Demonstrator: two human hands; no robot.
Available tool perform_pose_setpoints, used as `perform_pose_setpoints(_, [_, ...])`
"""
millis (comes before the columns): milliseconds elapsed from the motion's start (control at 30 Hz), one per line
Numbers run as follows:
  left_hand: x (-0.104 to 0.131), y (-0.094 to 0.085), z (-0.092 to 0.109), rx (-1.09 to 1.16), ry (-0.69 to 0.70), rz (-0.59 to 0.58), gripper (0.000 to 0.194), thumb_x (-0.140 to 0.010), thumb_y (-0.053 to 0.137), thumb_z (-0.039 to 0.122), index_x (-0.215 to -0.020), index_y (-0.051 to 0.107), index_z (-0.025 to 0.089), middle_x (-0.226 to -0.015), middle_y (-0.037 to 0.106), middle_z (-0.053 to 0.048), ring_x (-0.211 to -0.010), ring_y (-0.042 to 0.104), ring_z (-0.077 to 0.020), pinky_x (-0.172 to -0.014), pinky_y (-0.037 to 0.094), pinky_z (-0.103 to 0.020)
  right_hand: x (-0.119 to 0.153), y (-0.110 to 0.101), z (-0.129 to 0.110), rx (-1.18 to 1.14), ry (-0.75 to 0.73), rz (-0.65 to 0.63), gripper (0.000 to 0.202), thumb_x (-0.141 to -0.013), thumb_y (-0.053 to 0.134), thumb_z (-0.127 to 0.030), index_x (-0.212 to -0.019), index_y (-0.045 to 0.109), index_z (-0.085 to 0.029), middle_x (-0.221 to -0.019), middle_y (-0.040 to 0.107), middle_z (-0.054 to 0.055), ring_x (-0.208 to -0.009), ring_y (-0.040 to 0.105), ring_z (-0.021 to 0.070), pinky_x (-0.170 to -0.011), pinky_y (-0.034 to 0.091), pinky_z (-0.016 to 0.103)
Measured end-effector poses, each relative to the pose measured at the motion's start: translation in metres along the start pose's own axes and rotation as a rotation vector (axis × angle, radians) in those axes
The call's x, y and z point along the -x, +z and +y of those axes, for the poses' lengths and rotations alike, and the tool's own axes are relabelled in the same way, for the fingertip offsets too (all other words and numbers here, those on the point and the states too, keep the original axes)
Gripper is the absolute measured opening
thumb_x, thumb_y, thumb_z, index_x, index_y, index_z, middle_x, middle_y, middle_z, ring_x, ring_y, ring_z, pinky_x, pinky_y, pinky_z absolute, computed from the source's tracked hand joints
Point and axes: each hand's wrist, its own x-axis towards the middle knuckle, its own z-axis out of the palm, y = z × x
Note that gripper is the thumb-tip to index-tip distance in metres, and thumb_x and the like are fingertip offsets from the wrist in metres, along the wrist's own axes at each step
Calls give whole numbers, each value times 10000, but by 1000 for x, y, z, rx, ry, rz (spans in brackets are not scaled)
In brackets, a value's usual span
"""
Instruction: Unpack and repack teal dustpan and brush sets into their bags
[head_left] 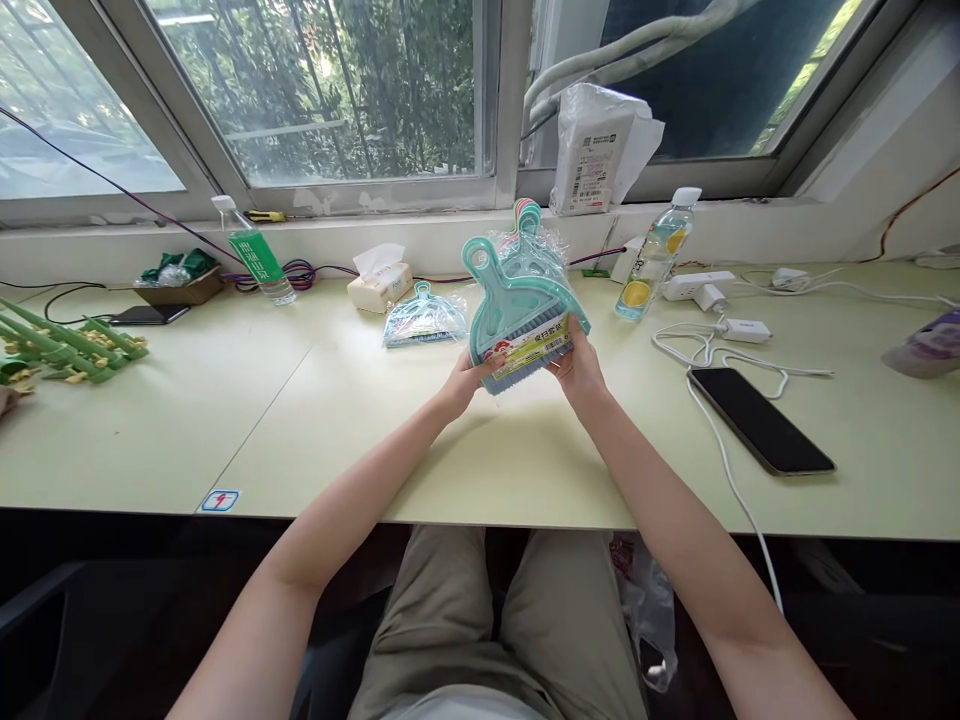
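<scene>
Both hands hold a teal dustpan-and-brush set (517,310), tilted with its handle up and left. Grey bristles and a yellow printed label face me. My left hand (463,385) grips its lower left corner, thumb on the front. My right hand (579,365) grips the lower right side, with some fingers hidden behind. Just behind it, more dustpan sets (527,215) in clear plastic show teal and pink handles, partly covered by the held one. To the left, another wrapped dustpan set (424,318) lies on the table.
A tissue pack (381,285), a green-labelled bottle (255,250) and a lemon-print bottle (658,255) stand toward the window. On the right lie a phone (759,420) and white cables (705,345). Green plastic stalks (67,345) lie at left. The table's front edge (510,525) is near my lap.
</scene>
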Motion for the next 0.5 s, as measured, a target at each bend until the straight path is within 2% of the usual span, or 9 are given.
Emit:
perform_pose_setpoints(200, [-1, 0, -3, 6, 0, -1, 538, -670, 757, 363, -1155, 617, 177, -1209, 677, -93, -1172, 589, -325, -931, 478, -406, -3, -2, -1, -13, 7, -11, 491, -728, 664, -667, -988, 619, -253, -1005, 715, 54, -986, 680, 248, -743, 614, 365])
perform_pose_setpoints(300, [-2, -2, -4, 27, 3, 22, 530, -661, 767, 369, -1133, 631, 171, -1193, 683, -98, -1166, 593, -331, -937, 479, -415, 0, 1, -1, -6, -16, -66, 483, -741, 657, -651, -1023, 608, -262, -1072, 703, 48, -1043, 663, 248, -790, 605, 377])
perform_pose_setpoints(400, [-4, -5, -3, 18, 5, 52, 538, -652, 782, 402, -1116, 642, 171, -1177, 689, -105, -1137, 609, -339, -916, 490, -426, 8, 7, 2, 22, -80, -179, 517, -693, 765, -510, -1114, 559, -292, -1180, 670, 22, -1109, 635, 224, -876, 580, 386])
perform_pose_setpoints(500, [-5, -8, 0, 5, 23, 43, 573, -650, 790, 448, -1132, 641, 176, -1168, 693, -103, -1118, 623, -334, -912, 497, -426, 17, 13, 9, 37, -109, -268, 666, -623, 847, -340, -1184, 489, -322, -1244, 641, 1, -1155, 609, 196, -945, 551, 393])
